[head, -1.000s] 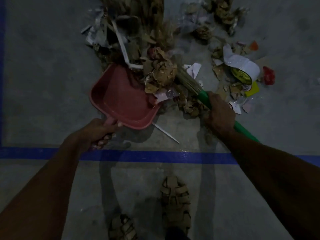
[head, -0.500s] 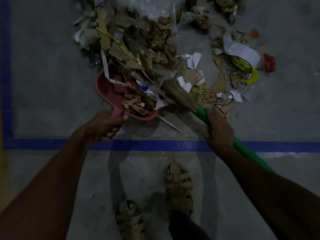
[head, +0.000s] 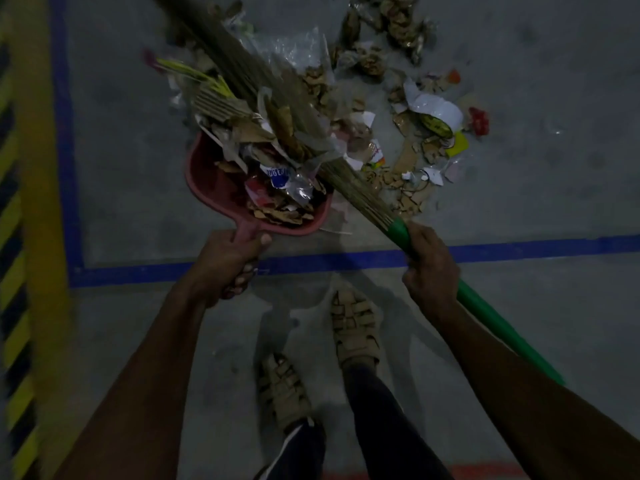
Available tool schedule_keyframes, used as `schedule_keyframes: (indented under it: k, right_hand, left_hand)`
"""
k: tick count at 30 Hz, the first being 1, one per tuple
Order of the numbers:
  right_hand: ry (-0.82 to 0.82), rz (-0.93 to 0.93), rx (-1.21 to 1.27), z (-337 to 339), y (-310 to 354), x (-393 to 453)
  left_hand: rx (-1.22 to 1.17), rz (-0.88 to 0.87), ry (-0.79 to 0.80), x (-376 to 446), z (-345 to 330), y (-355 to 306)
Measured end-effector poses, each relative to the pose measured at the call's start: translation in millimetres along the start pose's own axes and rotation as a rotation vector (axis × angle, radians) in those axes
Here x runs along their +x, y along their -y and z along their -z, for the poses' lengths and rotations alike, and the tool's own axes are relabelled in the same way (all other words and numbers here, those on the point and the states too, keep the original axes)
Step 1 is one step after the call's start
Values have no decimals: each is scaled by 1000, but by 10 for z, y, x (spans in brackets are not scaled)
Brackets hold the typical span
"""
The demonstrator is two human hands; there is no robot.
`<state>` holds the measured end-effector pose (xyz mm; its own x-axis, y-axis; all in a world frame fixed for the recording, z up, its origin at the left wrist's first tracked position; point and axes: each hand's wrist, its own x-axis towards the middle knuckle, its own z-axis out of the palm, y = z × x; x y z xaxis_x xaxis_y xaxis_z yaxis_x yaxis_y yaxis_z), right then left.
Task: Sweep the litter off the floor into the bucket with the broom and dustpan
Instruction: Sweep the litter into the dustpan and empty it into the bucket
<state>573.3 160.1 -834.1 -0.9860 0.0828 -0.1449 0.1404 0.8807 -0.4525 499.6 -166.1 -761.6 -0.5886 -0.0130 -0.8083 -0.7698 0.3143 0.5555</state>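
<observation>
the left hand (head: 227,263) grips the red dustpan (head: 207,188), heaped with litter, the right hand (head: 429,268) clasps the broom (head: 353,192) across it, yet scraps (head: 426,133) lie on the floor and no bucket shows.

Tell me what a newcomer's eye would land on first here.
First the red dustpan, centre frame, heaped with torn cardboard and wrappers, its handle gripped by the left hand. Next the broom slanting across it, its green handle held by the right hand. Loose litter lies scattered to the upper right.
</observation>
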Motion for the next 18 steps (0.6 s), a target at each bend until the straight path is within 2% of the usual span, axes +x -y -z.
schedule_keyframes:
  k: [6,11,18]
  right_hand:
    - [-24,-60,18,962,703,-521]
    - [-19,-69,-19,1968,1398,-938]
    - [-24,12,-66,3226,2351,-1655]
  left_hand:
    - [-66,-16,-19,-1189,121,-428]
    - [-73,-27,10,-2290,495,-703]
    - [-164,-71,-33,-3854,922,-952]
